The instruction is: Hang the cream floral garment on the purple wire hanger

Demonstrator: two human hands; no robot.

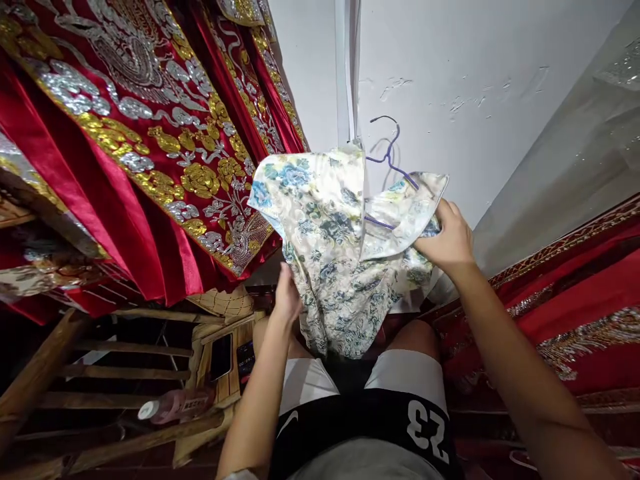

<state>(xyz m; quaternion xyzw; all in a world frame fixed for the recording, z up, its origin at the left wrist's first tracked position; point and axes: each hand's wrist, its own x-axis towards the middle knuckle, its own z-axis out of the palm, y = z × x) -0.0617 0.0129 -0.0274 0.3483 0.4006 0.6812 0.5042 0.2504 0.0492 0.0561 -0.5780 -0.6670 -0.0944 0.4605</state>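
A sleeveless floral top (325,247), cream with blue and grey-green flowers, hangs in front of me with its neckline spread. Through the neck runs a thin purple hanger (388,160), its hook pointing up against the wall. My right hand (453,235) is closed on the top's right shoulder edge, with some fingers hidden behind the cloth. Lower down, my left hand (289,295) is at the top's left side edge. Its thumb shows in front, while the other fingers are hidden by the fabric.
Red costumes (165,133) with gold and silver embroidery hang at the left; more red cloth (590,293) is at the right. Behind is a white wall (450,80). On a bamboo rack (135,400) lie a pink bottle (177,405) and a phone (221,357).
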